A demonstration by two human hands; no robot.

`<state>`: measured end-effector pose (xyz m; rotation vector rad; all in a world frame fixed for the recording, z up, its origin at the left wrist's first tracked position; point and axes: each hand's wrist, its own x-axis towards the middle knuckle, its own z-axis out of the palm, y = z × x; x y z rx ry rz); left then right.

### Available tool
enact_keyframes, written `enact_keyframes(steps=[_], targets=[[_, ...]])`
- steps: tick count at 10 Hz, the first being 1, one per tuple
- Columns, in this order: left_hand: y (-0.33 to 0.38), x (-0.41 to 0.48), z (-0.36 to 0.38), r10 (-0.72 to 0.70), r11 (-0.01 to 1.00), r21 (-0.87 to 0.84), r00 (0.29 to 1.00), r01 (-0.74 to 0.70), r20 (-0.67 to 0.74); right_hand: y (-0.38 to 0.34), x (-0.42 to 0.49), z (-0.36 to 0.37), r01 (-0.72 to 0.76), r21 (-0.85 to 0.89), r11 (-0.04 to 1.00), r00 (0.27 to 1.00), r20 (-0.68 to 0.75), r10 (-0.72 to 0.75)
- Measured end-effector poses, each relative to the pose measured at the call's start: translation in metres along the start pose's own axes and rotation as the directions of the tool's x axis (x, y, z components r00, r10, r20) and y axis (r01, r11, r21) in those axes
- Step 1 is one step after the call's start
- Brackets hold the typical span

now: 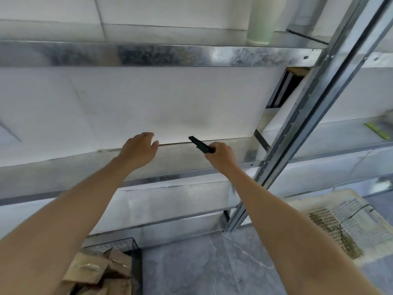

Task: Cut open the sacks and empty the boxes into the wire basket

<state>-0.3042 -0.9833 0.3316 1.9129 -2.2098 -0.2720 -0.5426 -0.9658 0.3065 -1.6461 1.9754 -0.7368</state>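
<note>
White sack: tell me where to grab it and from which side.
Best guess: take the sack by its bottom front edge, from the front, with the free left hand: its broad face is flat, and the right hand holds the knife.

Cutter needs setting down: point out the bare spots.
Bare grey floor lies between the wire basket and the white perforated crate. A strip of metal shelf shows before the white sack. The basket is crowded with cardboard boxes.

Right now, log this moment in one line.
left hand: open, near white sack | right hand: grips black cutter | wire basket: holds cardboard boxes
</note>
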Motion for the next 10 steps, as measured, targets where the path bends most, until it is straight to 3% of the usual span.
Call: enact_keyframes(steps=[4, 8, 10], targets=[[-0.009, 0.072, 0.060, -0.142, 0.989, -0.027, 0.987, 0.144, 0.068, 0.039, 0.100, 0.070, 0.046, -0.105, 0.993, 0.992, 0.118, -0.033], [-0.026, 0.081, 0.073, -0.200, 0.979, -0.024, 0.975, 0.204, 0.098, 0.039, 0.115, 0.098, 0.137, -0.354, 0.925, 0.971, 0.232, -0.055], [-0.034, 0.069, 0.061, -0.209, 0.977, -0.035, 0.976, 0.211, 0.058, 0.021, 0.113, 0.089, 0.091, -0.219, 0.972, 0.980, 0.195, -0.048]])
